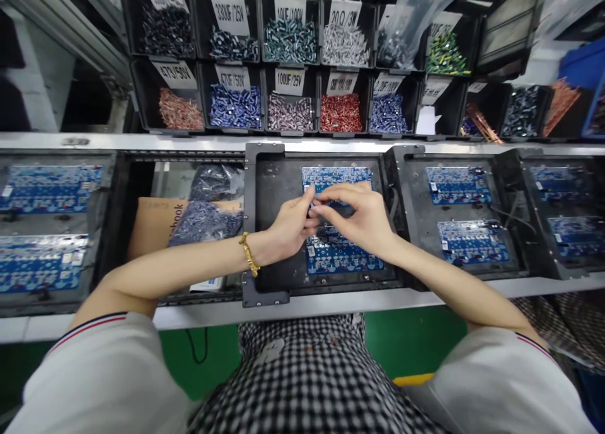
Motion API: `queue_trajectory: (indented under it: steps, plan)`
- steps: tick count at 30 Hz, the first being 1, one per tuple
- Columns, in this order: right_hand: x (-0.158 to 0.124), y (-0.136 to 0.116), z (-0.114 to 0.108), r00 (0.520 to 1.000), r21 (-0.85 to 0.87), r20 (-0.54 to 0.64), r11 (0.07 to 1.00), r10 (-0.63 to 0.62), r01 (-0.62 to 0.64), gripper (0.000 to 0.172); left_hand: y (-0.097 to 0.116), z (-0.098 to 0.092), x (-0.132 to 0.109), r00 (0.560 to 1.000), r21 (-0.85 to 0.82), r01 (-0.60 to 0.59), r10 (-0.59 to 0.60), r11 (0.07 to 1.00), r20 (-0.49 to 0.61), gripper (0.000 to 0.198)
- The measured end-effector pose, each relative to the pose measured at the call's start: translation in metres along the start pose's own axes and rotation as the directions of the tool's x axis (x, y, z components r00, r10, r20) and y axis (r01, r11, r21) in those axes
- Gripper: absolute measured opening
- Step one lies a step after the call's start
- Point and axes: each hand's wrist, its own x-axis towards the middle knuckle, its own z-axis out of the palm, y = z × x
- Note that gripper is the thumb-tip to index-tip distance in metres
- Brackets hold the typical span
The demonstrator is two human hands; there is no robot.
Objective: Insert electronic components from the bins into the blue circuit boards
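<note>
My left hand [293,225], with a gold bracelet at the wrist, is closed with thumb and fingers curled together. Its fingertips meet those of my right hand [360,215], which is pinched from the other side. Something small and bluish shows between the fingertips, too small to name. Both hands are above two blue circuit boards, the upper board [336,176] partly covered by my right hand and the lower board [345,257] partly under its wrist. The boards lie in a black tray [276,182].
Behind the line stand black bins of loose components, among them blue ones [235,106] and red ones [340,111]. More boards lie in a tray [472,217] to the right. Left of my tray are a cardboard box [150,223] and bagged parts [203,223]. A metal rail [302,311] runs along the front.
</note>
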Motion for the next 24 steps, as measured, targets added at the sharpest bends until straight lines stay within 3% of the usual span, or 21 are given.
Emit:
queue_trajectory:
  steps: [3, 7, 10, 13, 18, 24]
  plan:
    - [-0.007, 0.000, 0.001, 0.996, -0.197, -0.009, 0.976, -0.094, 0.090, 0.016, -0.003, 0.008, -0.003, 0.999, -0.034, -0.001, 0.000, 0.999, -0.044, 0.036]
    - [-0.004, 0.002, -0.007, 0.983, -0.302, 0.054, 0.936, -0.174, 0.182, 0.020, -0.005, 0.013, -0.003, 1.000, -0.043, -0.025, 0.024, 0.999, -0.020, 0.030]
    - [0.005, 0.007, -0.018, 0.982, -0.295, 0.094, 0.937, -0.165, 0.185, 0.021, -0.002, 0.007, 0.002, 1.000, -0.041, 0.015, -0.015, 0.999, -0.018, 0.032]
    - [0.014, 0.022, -0.023, 0.991, -0.240, 0.118, 0.967, -0.064, 0.091, 0.016, 0.000, -0.004, 0.003, 0.996, -0.004, 0.073, -0.073, 0.997, -0.057, 0.029]
    - [0.024, 0.058, -0.003, 0.953, -0.110, 0.303, 0.992, -0.029, 0.065, 0.014, -0.005, -0.015, -0.010, 0.992, 0.141, 0.109, -0.116, 0.984, 0.042, 0.011]
    - [0.026, 0.069, 0.013, 0.945, -0.120, 0.322, 0.987, -0.059, 0.103, 0.015, -0.003, -0.012, -0.010, 0.975, 0.122, 0.210, -0.217, 0.970, 0.040, 0.021]
